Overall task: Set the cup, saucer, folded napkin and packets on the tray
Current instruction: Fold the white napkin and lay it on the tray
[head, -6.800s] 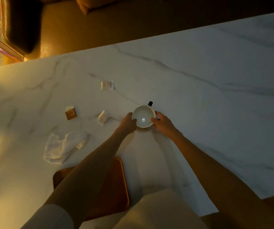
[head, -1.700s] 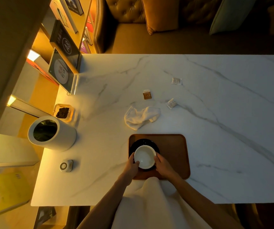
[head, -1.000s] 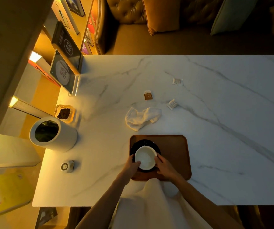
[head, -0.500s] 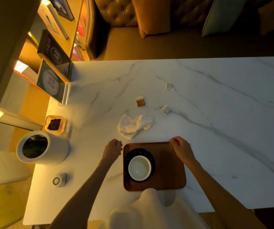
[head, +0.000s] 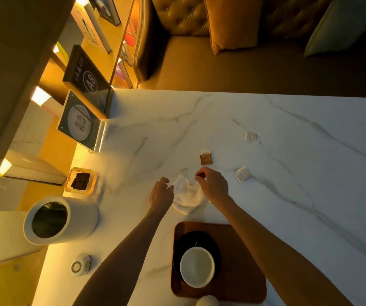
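On the tray [head: 239, 283] the cup [head: 197, 266] already sits on its saucer [head: 182, 241]. Both hands, left hand [head: 161, 193] and right hand [head: 213, 183], pinch the crumpled, unfolded napkin [head: 187, 198] on the table [head: 288, 195]; each grip is narrow on the cloth. Three packets [head: 205, 159] wait.

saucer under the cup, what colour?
Black saucer, under the white cup; head view.

- I see bare marble table [head: 310, 195] across the right of the frame, wide room to pass.
- Tray [head: 244, 272], lower centre: cup [head: 197, 267] on saucer [head: 182, 244] fills its left; right half free.
- Canister [head: 60, 219] and sign [head: 79, 124] crowd the left edge.
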Available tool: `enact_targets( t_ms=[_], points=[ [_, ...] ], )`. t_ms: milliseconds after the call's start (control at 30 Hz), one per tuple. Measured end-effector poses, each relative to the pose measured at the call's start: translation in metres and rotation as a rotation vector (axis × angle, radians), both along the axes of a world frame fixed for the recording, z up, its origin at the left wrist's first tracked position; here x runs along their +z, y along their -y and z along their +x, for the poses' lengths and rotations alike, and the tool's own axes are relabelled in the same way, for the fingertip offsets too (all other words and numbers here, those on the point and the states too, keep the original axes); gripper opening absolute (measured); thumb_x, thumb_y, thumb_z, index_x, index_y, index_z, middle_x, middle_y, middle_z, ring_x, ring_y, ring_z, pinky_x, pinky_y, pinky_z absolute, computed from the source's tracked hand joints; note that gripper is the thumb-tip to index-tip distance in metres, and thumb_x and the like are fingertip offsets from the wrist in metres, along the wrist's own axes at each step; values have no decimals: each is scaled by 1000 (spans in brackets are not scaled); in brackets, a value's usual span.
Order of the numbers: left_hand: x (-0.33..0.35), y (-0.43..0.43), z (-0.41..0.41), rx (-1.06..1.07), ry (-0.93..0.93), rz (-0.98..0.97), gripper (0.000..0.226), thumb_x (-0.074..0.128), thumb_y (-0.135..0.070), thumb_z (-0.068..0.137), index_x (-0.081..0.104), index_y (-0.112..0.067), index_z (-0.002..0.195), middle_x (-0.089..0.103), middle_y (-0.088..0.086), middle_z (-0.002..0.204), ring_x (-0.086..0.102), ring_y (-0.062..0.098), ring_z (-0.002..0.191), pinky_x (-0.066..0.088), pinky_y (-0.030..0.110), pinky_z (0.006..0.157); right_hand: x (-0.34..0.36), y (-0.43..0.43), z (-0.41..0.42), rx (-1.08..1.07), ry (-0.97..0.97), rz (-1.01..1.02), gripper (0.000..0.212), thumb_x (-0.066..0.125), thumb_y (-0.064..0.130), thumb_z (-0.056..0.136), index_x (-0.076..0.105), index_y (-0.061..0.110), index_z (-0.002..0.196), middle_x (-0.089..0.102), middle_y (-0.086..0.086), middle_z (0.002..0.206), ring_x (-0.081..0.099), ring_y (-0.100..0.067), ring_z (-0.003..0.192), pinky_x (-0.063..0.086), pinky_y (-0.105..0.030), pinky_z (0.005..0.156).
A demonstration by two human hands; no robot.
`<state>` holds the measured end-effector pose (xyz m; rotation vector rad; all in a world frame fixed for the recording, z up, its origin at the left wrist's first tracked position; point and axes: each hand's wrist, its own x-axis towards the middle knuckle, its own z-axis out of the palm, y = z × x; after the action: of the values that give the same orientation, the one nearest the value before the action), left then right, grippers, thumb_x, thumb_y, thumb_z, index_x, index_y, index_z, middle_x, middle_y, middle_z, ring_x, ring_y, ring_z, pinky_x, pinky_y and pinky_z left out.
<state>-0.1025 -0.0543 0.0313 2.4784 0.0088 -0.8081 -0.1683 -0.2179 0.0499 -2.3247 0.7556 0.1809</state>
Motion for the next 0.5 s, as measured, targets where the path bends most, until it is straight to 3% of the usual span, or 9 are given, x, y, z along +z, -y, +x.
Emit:
enact_targets(
  t_ms=[67, 167, 300, 500],
  points=[
    [-11, 3, 9, -13, -50, 42, 35, 56, -30, 95, 51, -15, 127, 61, 11, 125, 60, 29, 112, 51, 38, 91, -12, -12, 25, 45, -37, -21, 22, 54, 37, 94, 66, 19, 100, 72, -2, 96, 67, -20, 87, 48, -27, 68],
    [-26, 6, 14, -35, -123, 67, 46, 64, -30, 91, 47, -12, 130, 57, 14, 127, 59, 31, 113, 53, 44, 94, -32, -26, 42, 85, -103, -50, 28, 52, 37, 95, 61, 17, 113, 71, -5, 107, 67, -22, 96, 52, -30, 76],
    [-44, 7, 9, -32, -119, 72, 40, 70, -23, 84, 51, -14, 117, 60, 12, 116, 60, 29, 102, 55, 44, 89, -53, -42, 38, 101, -180, -52, 43, 52, 39, 95, 46, 13, 128, 65, -7, 118, 65, -22, 104, 54, -28, 84],
    [-51, 14, 0, 3, -131, -19, 25, 65, -22, 89, 62, -11, 111, 66, 11, 112, 63, 27, 100, 55, 42, 90, -66, -45, 20, 78, -198, 124, 37, 51, 44, 94, 56, 13, 113, 68, -6, 110, 67, -21, 96, 56, -32, 86]
  ],
)
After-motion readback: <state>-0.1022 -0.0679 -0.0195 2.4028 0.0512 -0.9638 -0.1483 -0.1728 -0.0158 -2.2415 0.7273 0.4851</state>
